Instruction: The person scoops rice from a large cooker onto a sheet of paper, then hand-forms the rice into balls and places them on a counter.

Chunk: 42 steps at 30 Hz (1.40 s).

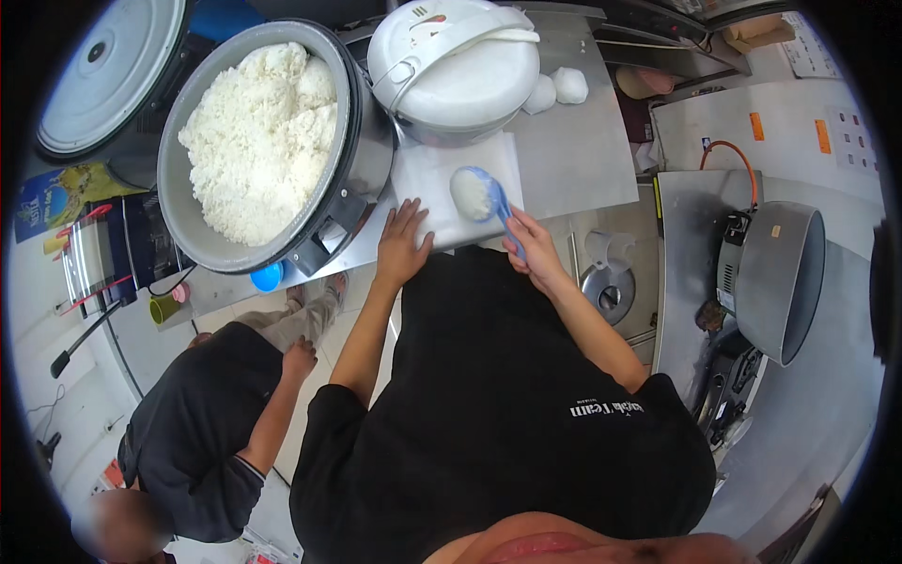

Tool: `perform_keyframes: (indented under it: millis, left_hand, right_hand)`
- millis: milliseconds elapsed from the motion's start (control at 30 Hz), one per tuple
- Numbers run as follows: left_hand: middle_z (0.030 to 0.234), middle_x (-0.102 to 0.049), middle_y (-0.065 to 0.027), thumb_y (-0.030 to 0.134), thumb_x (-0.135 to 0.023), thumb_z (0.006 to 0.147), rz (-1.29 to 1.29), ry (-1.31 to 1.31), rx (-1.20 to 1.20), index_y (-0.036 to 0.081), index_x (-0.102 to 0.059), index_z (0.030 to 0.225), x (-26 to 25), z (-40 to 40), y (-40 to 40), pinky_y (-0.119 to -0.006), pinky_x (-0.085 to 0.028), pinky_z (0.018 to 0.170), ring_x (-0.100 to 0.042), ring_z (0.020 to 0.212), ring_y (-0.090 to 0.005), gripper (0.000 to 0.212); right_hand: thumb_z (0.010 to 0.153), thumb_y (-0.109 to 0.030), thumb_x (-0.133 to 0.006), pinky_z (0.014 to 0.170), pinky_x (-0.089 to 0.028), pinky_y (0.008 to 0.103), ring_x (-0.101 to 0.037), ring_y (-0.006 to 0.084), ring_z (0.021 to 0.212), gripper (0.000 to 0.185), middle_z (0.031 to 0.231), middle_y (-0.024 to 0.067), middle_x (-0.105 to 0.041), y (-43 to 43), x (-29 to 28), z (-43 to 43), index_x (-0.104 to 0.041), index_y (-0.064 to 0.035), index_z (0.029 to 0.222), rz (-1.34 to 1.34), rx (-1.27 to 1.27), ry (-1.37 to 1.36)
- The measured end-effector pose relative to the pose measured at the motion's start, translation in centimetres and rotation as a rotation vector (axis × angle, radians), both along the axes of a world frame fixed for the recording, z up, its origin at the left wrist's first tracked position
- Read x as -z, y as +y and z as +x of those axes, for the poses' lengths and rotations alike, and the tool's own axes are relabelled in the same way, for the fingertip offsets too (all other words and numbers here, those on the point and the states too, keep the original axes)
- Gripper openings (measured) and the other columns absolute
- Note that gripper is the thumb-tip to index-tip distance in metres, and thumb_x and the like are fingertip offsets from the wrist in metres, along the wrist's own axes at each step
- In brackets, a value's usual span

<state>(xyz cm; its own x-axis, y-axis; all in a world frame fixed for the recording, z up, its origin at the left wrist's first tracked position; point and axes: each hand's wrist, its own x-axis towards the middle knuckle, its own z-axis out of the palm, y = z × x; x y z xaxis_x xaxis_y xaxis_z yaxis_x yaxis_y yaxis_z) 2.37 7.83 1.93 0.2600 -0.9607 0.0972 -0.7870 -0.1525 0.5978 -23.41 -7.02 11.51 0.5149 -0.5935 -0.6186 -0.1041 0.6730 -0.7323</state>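
My right hand (532,248) grips the handle of a blue rice scoop (502,204). White cooked rice (471,195) fills its bowl, held over a stack of white wrapping sheets (430,169). At the near edge of those sheets, my left hand (404,243) rests palm down, thumb apart and holding nothing. To the left stands a large rice cooker pot (169,155), uncovered and heaped with cooked rice (264,148). A white-lidded rice cooker (458,70) sits behind the sheets, its lid down. Beside it are two white wrapped lumps (554,90).
A steel counter (578,148) extends right of the sheets. Left of the pot are a large round lid (113,70) and a cup sealing machine (99,257). Another person (204,423) stands at lower left. A large metal bowl-shaped vessel (779,282) is on the right-hand counter.
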Motion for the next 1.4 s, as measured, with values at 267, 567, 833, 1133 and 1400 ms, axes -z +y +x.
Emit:
perform_keyframes:
  millis: [267,567,833,1133,1400]
  left_hand:
    - [0.158,-0.055,-0.0243,0.021,-0.078,0.094,-0.070,0.167,-0.065,0.004,-0.045,0.151,0.5,-0.1,0.0,-0.050,-0.040,0.127,-0.052,0.148,-0.0443,0.068]
    - [0.152,-0.061,-0.0177,0.022,-0.078,0.092,-0.102,-0.044,-0.065,0.005,-0.059,0.136,1.3,-0.5,0.7,-0.056,-0.038,0.127,-0.057,0.144,-0.0394,0.051]
    - [0.148,-0.064,-0.0160,0.031,-0.087,0.088,-0.175,-0.078,0.043,0.008,-0.070,0.120,0.5,-3.6,2.8,-0.054,-0.039,0.128,-0.056,0.147,-0.0361,0.043]
    - [0.139,-0.073,-0.0089,0.020,-0.089,0.088,-0.278,-0.165,0.125,0.010,-0.076,0.110,2.7,-1.9,2.2,-0.052,-0.054,0.115,-0.068,0.133,-0.0350,0.027]
    - [0.147,-0.069,-0.0171,0.018,-0.067,0.101,-0.141,-0.137,0.244,0.011,-0.076,0.125,3.6,-1.0,3.3,-0.053,-0.047,0.121,-0.063,0.140,-0.0380,0.027]
  right_hand:
    - [0.102,-0.024,-0.072,0.062,-0.056,0.0417,-0.066,0.0272,0.068,0.058,0.085,0.0073,-0.062,0.2,8.3,1.0,-0.061,-0.0325,0.158,-1.570,-0.415,0.620]
    - [0.103,-0.018,-0.073,0.063,-0.054,0.0422,-0.064,0.0284,0.066,0.054,0.083,0.0091,-0.062,-2.6,6.4,0.5,-0.064,-0.0246,0.156,-1.501,-0.483,0.392]
    - [0.099,-0.006,-0.077,0.087,-0.062,0.0357,-0.080,0.0314,0.102,0.045,0.121,0.0208,-0.078,-3.7,-6.4,7.0,-0.068,0.0002,0.143,-1.514,-0.060,-0.120]
    - [0.100,-0.035,-0.077,0.096,-0.058,0.0460,-0.072,0.0377,0.107,0.048,0.123,0.0165,-0.077,-2.9,-20.7,28.0,-0.071,-0.0084,0.139,-1.788,-0.123,-0.460]
    - [0.091,-0.012,-0.080,0.097,-0.056,0.0468,-0.071,0.0383,0.109,0.033,0.119,0.0160,-0.076,-3.5,-9.1,12.4,-0.075,-0.0057,0.123,-1.853,-0.150,-0.347]
